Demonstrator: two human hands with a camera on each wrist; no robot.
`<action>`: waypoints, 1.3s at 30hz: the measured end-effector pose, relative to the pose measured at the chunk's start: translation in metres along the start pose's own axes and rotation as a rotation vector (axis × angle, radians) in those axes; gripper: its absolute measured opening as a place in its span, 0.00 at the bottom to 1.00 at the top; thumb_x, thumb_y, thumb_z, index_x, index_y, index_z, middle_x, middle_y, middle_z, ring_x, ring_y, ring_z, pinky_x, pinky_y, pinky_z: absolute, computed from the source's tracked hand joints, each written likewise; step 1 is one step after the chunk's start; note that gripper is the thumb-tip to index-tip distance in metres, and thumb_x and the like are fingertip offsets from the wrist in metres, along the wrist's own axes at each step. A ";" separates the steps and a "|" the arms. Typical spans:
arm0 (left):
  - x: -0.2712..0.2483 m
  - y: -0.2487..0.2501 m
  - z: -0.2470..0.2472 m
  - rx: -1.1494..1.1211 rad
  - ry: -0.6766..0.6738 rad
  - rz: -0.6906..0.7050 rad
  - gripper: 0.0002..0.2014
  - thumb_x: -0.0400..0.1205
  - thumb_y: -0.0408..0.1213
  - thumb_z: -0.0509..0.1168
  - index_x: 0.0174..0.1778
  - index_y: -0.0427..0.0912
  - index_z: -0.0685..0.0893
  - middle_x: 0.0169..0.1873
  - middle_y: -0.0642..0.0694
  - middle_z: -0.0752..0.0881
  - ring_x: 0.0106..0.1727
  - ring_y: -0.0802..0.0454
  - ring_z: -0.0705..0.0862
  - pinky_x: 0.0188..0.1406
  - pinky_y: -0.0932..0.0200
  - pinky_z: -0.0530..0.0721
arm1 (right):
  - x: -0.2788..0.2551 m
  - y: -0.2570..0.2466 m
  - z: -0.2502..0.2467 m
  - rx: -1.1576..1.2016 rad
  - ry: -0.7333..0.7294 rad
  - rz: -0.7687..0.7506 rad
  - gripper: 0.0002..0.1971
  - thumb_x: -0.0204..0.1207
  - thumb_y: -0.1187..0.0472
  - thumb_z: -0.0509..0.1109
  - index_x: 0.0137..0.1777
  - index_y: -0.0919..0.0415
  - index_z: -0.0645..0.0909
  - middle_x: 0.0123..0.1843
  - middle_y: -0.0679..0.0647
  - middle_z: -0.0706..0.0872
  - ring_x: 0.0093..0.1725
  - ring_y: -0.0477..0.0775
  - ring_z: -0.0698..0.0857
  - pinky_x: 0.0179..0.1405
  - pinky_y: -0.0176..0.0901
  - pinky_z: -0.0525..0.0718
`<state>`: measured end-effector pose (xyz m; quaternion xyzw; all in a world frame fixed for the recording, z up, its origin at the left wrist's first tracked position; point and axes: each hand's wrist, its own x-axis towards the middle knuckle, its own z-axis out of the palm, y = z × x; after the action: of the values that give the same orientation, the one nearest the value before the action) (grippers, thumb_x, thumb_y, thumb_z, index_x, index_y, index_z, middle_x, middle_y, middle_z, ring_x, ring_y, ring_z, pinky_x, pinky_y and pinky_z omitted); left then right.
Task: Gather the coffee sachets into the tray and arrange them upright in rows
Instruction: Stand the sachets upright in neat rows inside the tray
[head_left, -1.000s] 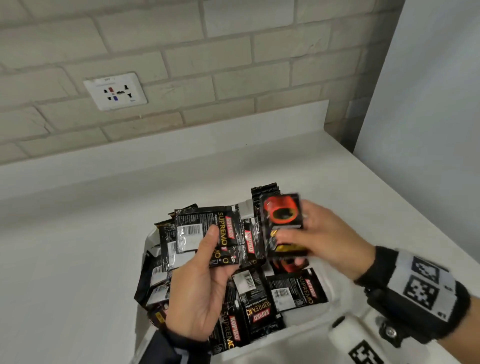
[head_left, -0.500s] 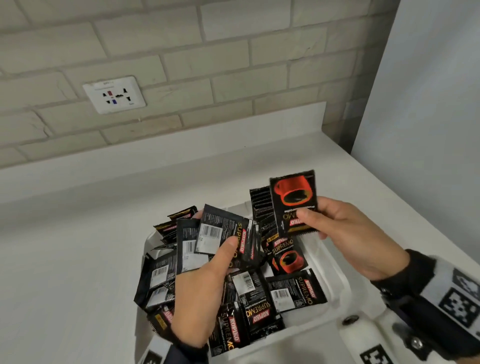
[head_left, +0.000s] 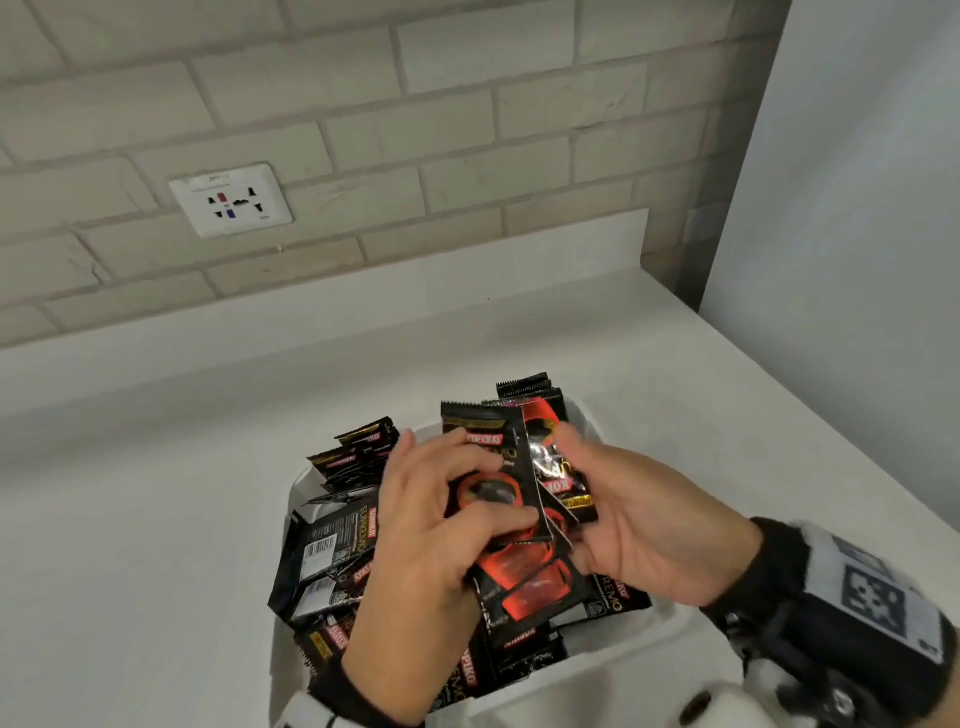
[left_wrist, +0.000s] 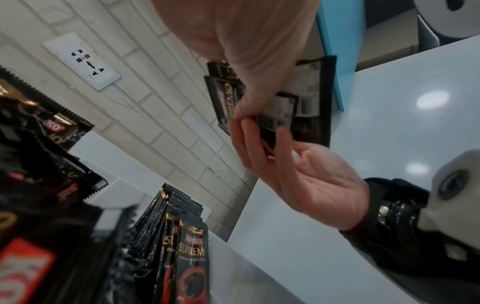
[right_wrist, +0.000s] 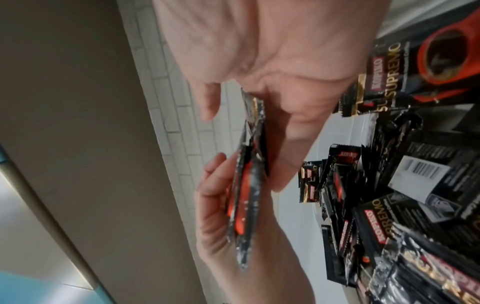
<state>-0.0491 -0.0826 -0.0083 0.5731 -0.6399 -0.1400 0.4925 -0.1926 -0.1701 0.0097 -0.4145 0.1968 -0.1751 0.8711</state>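
Coffee sachets: black foil, red cup print, gold lettering; heaped loose and flat in a white tray, near centre. Several held upright above the heap; a few standing at far right corner.

My left hand covers most sachets piled in the tray; count unreadable. Tray's near rim runs off frame. Right wrist view: pinched packets edge-on, blurred, number unclear.
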 end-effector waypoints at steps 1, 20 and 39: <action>0.000 -0.002 0.000 0.014 0.062 0.041 0.18 0.63 0.47 0.75 0.46 0.50 0.82 0.57 0.50 0.81 0.68 0.64 0.74 0.74 0.44 0.68 | 0.002 0.002 0.001 -0.011 -0.006 -0.012 0.20 0.67 0.52 0.69 0.60 0.57 0.82 0.57 0.61 0.87 0.48 0.56 0.88 0.36 0.46 0.88; 0.004 -0.005 -0.003 -0.720 0.026 -0.695 0.40 0.65 0.54 0.75 0.72 0.49 0.70 0.60 0.46 0.86 0.60 0.48 0.85 0.67 0.40 0.76 | 0.011 0.008 -0.005 -0.226 0.243 -0.178 0.16 0.74 0.75 0.65 0.60 0.59 0.77 0.51 0.58 0.89 0.44 0.53 0.89 0.34 0.46 0.88; 0.000 -0.003 0.007 -0.714 0.037 -0.725 0.18 0.69 0.39 0.67 0.55 0.43 0.82 0.46 0.40 0.90 0.47 0.43 0.88 0.56 0.39 0.83 | 0.010 0.009 -0.025 -0.554 0.221 -0.082 0.04 0.77 0.64 0.65 0.46 0.61 0.81 0.45 0.65 0.80 0.41 0.57 0.79 0.32 0.36 0.81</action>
<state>-0.0527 -0.0860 -0.0136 0.5566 -0.3032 -0.5018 0.5886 -0.1948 -0.1853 -0.0138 -0.6226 0.3138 -0.1938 0.6902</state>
